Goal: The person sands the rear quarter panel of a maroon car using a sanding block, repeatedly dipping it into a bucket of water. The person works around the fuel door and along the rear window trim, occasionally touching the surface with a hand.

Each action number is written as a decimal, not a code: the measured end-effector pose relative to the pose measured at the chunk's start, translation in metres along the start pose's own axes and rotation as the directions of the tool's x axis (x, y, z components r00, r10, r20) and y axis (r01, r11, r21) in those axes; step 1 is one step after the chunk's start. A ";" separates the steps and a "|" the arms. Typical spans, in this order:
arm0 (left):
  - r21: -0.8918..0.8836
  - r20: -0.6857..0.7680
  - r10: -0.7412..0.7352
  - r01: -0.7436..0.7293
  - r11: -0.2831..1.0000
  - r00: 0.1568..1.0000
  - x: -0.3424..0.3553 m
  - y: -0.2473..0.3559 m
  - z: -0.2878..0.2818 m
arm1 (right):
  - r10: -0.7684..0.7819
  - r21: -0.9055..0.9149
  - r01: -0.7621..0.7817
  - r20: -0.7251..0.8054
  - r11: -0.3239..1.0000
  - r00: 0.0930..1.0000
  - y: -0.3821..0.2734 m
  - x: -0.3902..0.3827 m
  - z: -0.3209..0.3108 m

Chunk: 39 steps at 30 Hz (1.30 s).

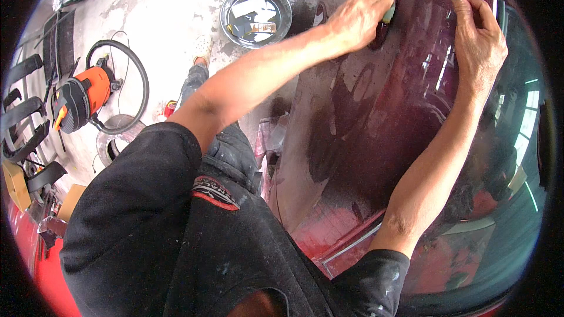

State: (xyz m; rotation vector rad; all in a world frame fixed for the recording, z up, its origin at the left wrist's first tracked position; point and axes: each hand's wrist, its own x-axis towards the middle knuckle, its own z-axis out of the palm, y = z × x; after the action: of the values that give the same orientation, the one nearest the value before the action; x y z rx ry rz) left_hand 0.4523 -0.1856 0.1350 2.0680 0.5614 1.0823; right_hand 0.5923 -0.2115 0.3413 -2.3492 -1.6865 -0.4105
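A dark maroon car panel (pixel 358 135), wet-looking and partly dull, stretches along my right side. My left hand (pixel 358 20) reaches across to it, fingers pressed together over a small greenish piece (pixel 389 13) at an oval, handle-like recess. What this piece is, I cannot make out under the fingertips. Farther right, my right hand (pixel 480 47) is by the upper edge of the panel, close to the window glass (pixel 511 123). Its thumb stands apart from the bent fingers, and I see nothing held between them.
A round dark basin (pixel 224 20) with water, pale pieces and a small box in it stands on the stained floor. An orange-and-black vacuum cleaner (pixel 88 95) with a looped hose sits to the left. Black car parts (pixel 26 111) and cardboard (pixel 16 185) crowd the far left.
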 end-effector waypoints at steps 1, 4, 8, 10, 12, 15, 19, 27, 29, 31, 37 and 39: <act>0.021 0.002 -0.006 0.005 1.000 1.000 -0.019 0.011 0.006 | 0.031 0.010 -0.031 0.000 0.999 1.000 0.000 -0.001 0.003; 0.115 0.093 -0.034 0.024 0.993 0.995 -0.068 0.051 0.002 | 0.042 0.017 -0.041 -0.011 0.999 0.999 0.003 -0.006 0.003; 0.202 -0.017 0.061 -0.057 0.978 0.998 -0.019 0.011 0.001 | 0.007 -0.015 -0.007 0.027 1.000 1.000 -0.003 0.005 0.001; 0.061 -0.195 0.084 -0.073 0.995 0.977 0.011 -0.002 0.002 | 0.001 -0.009 -0.001 -0.007 1.000 1.000 0.011 0.001 0.006; -0.272 -0.167 -0.279 0.228 0.935 0.946 0.013 0.000 -0.004 | -0.015 -0.009 0.015 -0.034 1.000 0.999 0.016 -0.002 0.006; -0.355 -0.022 -0.617 0.570 0.741 0.787 -0.011 0.027 -0.022 | 0.031 0.003 -0.031 -0.016 1.000 0.999 -0.010 -0.002 0.000; -0.370 -0.135 -0.500 0.425 0.826 0.855 -0.042 0.041 0.006 | 0.040 -0.053 -0.039 0.027 0.998 0.999 -0.011 0.000 -0.005; -0.452 -0.041 -0.638 0.555 0.698 0.769 -0.051 0.043 0.016 | -0.015 -0.093 0.013 -0.021 0.996 1.000 0.000 -0.001 0.001; -0.419 -0.031 -0.583 0.519 0.745 0.812 -0.050 0.035 0.014 | -0.055 0.026 0.057 -0.051 0.998 0.997 -0.010 -0.003 0.000; -0.452 -0.053 -0.494 0.420 0.787 0.868 -0.052 0.028 0.016 | -0.129 0.269 0.165 -0.148 0.949 0.981 -0.026 -0.005 0.000; -0.442 -0.137 -0.333 0.243 0.863 0.933 -0.060 0.011 0.024 | -0.150 0.238 0.181 -0.142 0.954 0.978 -0.027 -0.006 0.002; -0.486 -0.168 -0.440 0.315 0.815 0.882 -0.048 0.004 0.024 | -0.162 0.212 0.193 -0.151 0.958 0.975 -0.026 -0.003 0.002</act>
State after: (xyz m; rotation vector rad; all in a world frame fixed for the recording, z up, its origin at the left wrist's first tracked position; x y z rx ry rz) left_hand 0.4459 -0.2294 0.1039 1.3397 0.7485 1.1317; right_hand 0.5665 -0.2050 0.3390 -1.9750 -1.7848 -0.3743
